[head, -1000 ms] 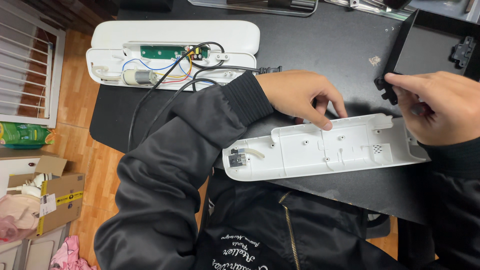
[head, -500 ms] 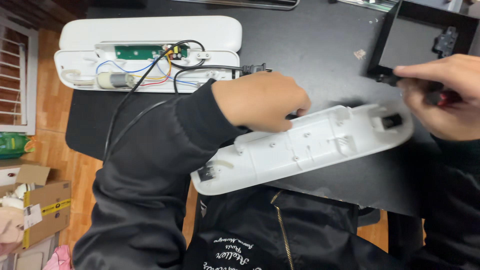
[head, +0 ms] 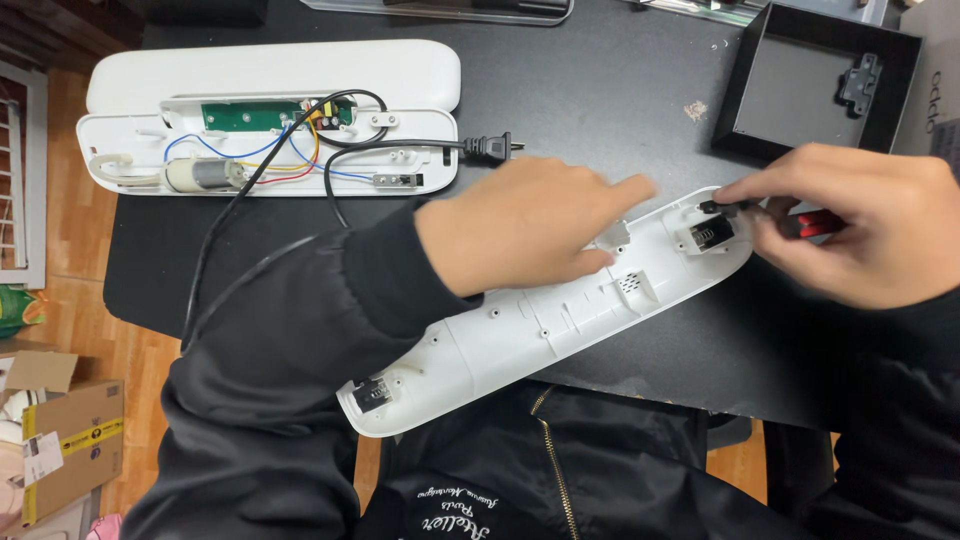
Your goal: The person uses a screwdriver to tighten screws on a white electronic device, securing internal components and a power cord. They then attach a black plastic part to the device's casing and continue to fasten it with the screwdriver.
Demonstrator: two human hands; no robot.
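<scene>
On the black desk mat (head: 620,110), we press our left hand (head: 530,225) flat on the long white plastic housing (head: 520,335), which lies tilted across the near edge. Our right hand (head: 860,225) pinches a small black part (head: 722,207) at the housing's far end. Behind, an opened white unit (head: 270,130) shows coloured wires, and a black tray (head: 815,85) sits at the right.

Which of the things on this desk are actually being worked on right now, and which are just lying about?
In hand:
- white plastic housing, pressed down by the left hand
- small black part, pinched at the housing's end by the right hand
- red-handled tool in the right hand

Lying about:
- opened white unit with circuit board and wires
- black power plug
- black tray
- cardboard box
</scene>
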